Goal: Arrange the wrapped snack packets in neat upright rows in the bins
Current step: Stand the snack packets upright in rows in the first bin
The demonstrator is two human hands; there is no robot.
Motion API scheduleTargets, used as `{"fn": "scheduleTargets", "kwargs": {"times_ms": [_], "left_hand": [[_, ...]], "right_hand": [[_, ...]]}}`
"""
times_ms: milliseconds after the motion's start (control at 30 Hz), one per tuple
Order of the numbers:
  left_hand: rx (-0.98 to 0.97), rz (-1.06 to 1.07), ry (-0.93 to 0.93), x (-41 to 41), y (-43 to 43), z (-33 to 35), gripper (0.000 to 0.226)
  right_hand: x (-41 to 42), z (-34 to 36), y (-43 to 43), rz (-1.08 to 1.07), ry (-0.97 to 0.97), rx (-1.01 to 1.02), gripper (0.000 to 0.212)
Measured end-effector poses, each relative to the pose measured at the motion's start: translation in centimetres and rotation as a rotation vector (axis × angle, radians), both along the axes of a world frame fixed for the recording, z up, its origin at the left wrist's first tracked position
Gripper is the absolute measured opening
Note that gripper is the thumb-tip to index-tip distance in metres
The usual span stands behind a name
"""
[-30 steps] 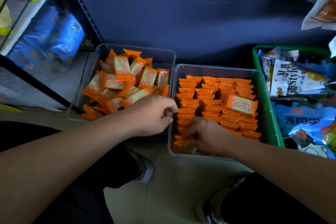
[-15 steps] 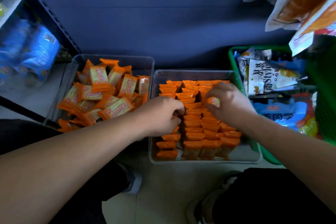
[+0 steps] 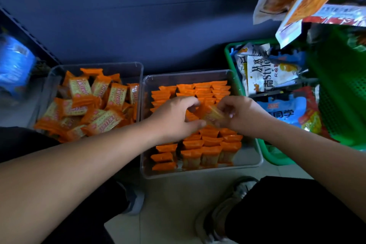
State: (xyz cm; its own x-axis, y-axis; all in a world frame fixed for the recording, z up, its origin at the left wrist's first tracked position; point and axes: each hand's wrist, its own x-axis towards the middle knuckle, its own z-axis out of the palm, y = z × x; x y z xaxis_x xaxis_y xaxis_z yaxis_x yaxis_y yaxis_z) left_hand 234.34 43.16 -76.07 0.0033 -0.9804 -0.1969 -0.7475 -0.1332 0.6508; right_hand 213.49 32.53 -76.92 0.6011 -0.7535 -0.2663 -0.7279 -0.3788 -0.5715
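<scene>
Pinching one snack packet (image 3: 213, 114) between them, the left hand (image 3: 174, 119) and right hand (image 3: 240, 114) hold it just above the standing rows in the right clear bin (image 3: 200, 173). It looks light, crinkly and slick, with brittle contents, so the sealed ends seem the safest hold. Half a second ago the right hand alone carried it farther back; the left has since moved in. The left clear bin (image 3: 95, 65) holds a loose heap.
</scene>
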Motion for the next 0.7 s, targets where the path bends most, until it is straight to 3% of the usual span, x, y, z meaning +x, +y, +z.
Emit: {"fn": "scheduleTargets", "kwargs": {"times_ms": [133, 267, 400, 500, 700], "left_hand": [[-0.096, 0.071, 0.161, -2.6, -0.4, -0.5, 0.035], [-0.022, -0.021, 0.194, -4.5, -0.3, -1.9, 0.019], [0.103, -0.224, 0.035, -7.5, -0.1, -4.1, 0.020], [0.121, -0.327, -0.082, -9.4, -0.4, -5.9, 0.023], [0.163, -0.214, 0.089, -10.2, -1.0, -6.7, 0.018]], "right_hand": [[-2.3, 1.0, 1.5, -0.093, -0.152, 0.255, 0.027], [-5.1, 1.4, 1.3, -0.153, -0.183, 0.343, 0.030], [-8.3, 1.6, -0.1, -0.142, -0.117, 0.058, 0.011], [-9.9, 2.0, -0.6, -0.136, -0.098, 0.065, 0.005], [-10.2, 1.2, 0.1, -0.019, -0.027, 0.074, 0.009]]}}
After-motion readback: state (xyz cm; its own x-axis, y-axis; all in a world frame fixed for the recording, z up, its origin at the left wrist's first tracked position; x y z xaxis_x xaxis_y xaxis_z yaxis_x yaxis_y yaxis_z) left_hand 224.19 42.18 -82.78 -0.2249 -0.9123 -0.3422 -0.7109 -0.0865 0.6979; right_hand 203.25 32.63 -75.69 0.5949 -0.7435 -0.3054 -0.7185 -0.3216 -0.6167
